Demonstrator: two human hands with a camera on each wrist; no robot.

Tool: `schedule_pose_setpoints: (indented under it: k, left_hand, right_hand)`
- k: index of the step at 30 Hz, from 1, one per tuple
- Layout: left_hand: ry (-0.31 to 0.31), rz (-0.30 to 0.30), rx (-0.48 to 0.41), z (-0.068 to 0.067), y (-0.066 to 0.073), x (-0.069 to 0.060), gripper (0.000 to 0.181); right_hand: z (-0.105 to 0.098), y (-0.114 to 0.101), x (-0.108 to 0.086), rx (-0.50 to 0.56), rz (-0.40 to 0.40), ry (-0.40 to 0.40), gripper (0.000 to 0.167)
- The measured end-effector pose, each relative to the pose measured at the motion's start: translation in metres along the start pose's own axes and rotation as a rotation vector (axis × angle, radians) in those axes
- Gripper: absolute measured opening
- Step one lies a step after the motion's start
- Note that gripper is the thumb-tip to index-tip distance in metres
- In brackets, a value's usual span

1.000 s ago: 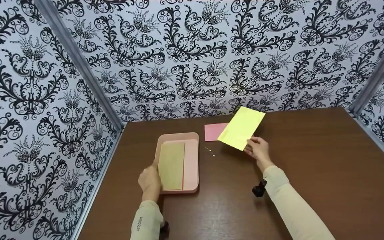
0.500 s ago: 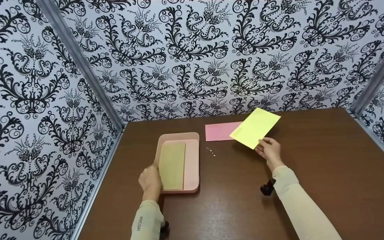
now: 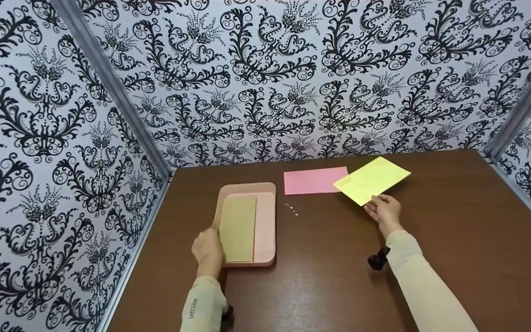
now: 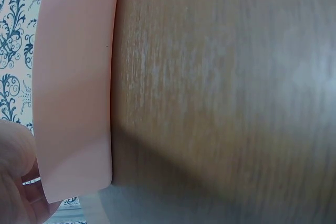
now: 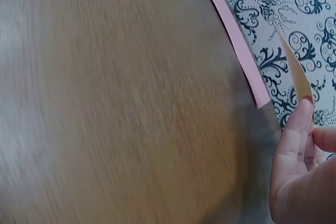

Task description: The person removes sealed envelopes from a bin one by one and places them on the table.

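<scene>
At the pink tray (image 3: pixel 265 230), my left hand (image 3: pixel 208 249) grips the left wall near the front corner. The left wrist view shows the thumb and fingers on either side of the tray wall (image 4: pixel 73 87). A dull yellow paper piece (image 3: pixel 238 230) lies inside, with a thin red edge showing at its right. My right hand (image 3: pixel 385 212) pinches a bright yellow envelope-like paper (image 3: pixel 371 180) by its near corner, tilted above the table. Partly behind it, a pink envelope-like paper (image 3: pixel 314 181) lies flat near the back wall.
A short line of small whitish specks (image 3: pixel 292 210) marks the brown table (image 3: pixel 321 276), right of the tray. Black-and-white patterned walls (image 3: pixel 274 92) stand at the back and sides, with grey corner posts (image 3: pixel 109 87).
My right hand has moved right with the yellow paper, which has tilted flatter. More of the pink paper has come into view. The left hand and tray have stayed in place.
</scene>
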State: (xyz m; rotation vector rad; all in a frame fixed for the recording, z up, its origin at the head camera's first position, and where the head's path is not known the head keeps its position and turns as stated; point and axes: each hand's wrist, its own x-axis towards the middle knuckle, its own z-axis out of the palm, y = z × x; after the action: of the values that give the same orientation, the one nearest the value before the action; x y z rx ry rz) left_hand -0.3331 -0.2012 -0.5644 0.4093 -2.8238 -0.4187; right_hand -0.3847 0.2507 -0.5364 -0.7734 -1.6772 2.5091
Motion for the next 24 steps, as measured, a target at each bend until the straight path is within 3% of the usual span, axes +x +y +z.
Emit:
schedule_pose_setpoints:
  k: [7,16,24]
  left_hand:
    - [0.039,0.001,-0.011,0.0,0.002,-0.002,0.033]
    - [0.05,0.005,-0.002,-0.001,0.001,0.0,0.031]
    - [0.014,-0.001,0.004,-0.001,0.001,-0.001,0.032]
  right_hand:
    - [-0.011,0.001,0.004,0.006,0.01,0.003,0.028]
    - [-0.018,0.0,0.006,0.068,0.039,0.0,0.018]
    - [-0.02,-0.002,0.012,0.04,0.052,-0.001,0.062]
